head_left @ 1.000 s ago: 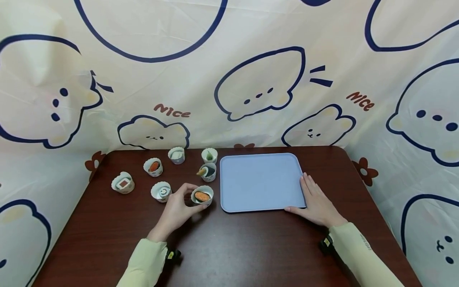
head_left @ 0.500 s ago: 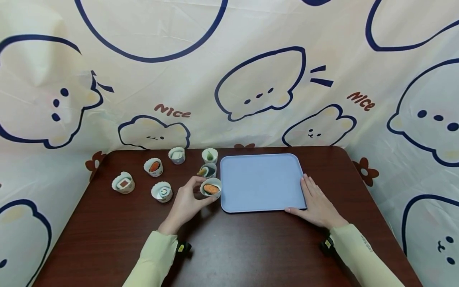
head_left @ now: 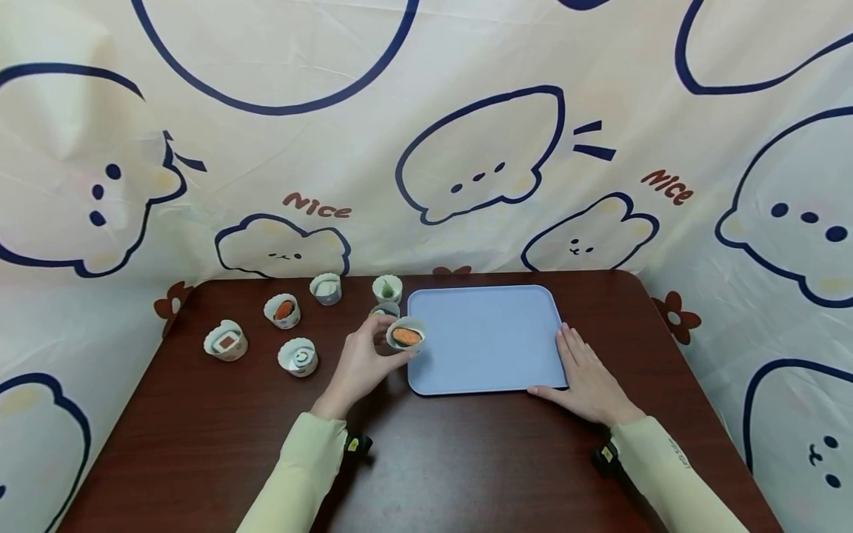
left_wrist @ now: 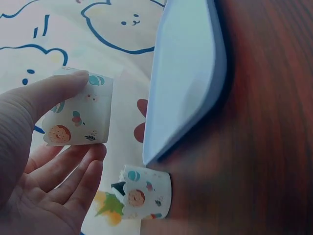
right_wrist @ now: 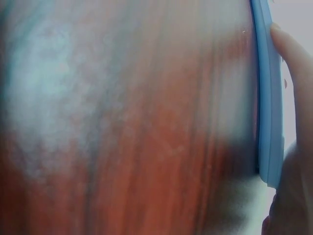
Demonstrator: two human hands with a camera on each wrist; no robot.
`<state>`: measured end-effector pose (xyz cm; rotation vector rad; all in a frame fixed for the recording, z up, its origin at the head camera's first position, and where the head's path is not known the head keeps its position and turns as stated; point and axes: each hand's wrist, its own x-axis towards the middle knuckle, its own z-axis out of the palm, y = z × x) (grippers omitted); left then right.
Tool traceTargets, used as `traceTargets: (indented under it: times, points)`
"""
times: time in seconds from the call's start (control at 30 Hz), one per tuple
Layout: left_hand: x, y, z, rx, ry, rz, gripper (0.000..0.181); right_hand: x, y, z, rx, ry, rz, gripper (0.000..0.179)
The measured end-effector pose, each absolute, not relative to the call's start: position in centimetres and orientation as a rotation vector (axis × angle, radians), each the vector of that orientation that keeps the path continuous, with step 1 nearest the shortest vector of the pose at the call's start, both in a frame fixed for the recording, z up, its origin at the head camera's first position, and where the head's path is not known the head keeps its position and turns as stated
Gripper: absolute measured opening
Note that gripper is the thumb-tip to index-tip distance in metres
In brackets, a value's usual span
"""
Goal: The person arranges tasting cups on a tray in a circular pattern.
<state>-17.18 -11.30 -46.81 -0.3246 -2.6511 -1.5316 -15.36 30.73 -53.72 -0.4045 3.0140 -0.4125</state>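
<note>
My left hand (head_left: 365, 361) pinches a patterned paper cup (left_wrist: 80, 117) between thumb and fingers. Inside this cup, the head view shows an orange-topped sushi piece (head_left: 406, 337). The cup is held up over the left edge of a light blue tray (head_left: 489, 340). In the left wrist view, its bottom faces the tray side and hangs apart from it. My right hand (head_left: 593, 377) lies with straight fingers along the tray's right edge, its thumb at the near right corner. In the right wrist view, that thumb (right_wrist: 293, 54) touches the rim.
Behind my left hand stands a partly hidden cup (head_left: 388, 309), with a green-topped cup (head_left: 387, 289) beyond it. Further left are a white-filled cup (head_left: 326, 289), a red-orange-filled cup (head_left: 283, 311), a swirl-topped cup (head_left: 298, 357) and a square-topped cup (head_left: 226, 341) on the brown table (head_left: 453, 466).
My left hand has lifted the cup with the orange-topped sushi and carried it right, from the table to over the tray's left edge. My right hand stays at the tray's right edge.
</note>
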Motion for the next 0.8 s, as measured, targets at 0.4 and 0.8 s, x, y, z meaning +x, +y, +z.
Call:
traceTargets:
  times: [0.4,0.8]
  points:
    - [-18.7,-9.4,-46.5,-0.368,-2.632,-1.524,0.058,-15.3,30.7,-53.6,-0.394,3.011,-0.408,0.124]
    - [-20.2,-7.8,-45.9,-0.337,-2.662,-1.543,0.058,-15.2,30.6,-53.5,-0.403,3.004,-0.426,0.123]
